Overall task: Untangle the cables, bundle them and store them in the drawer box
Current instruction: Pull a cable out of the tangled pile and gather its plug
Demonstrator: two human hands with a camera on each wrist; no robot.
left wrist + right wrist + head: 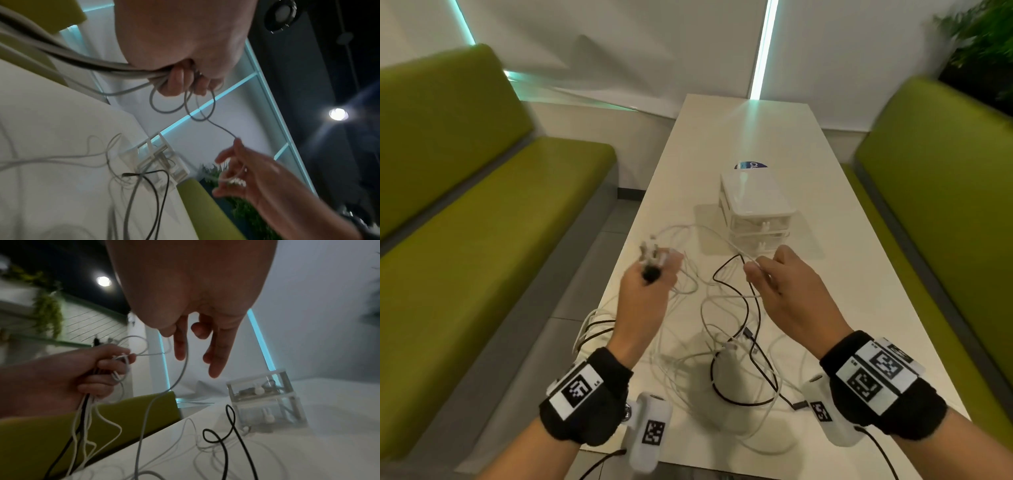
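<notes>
A tangle of white and black cables (726,346) lies on the near end of the white table (859,274). My left hand (654,270) is raised over the table's left edge and grips a bunch of cable ends, white plugs and one black plug sticking up; the left wrist view shows the fingers (176,81) curled round several strands. My right hand (755,269) pinches one white cable (180,374) between thumb and forefinger, its other fingers loose. That strand runs across to the left hand (107,368). The clear two-drawer box (755,209) stands beyond the hands, both drawers closed.
Green benches (482,240) flank the table on both sides. A blue round sticker (751,165) lies behind the box. Some cable loops (592,325) hang over the table's left edge. The far half of the table holds nothing but the box.
</notes>
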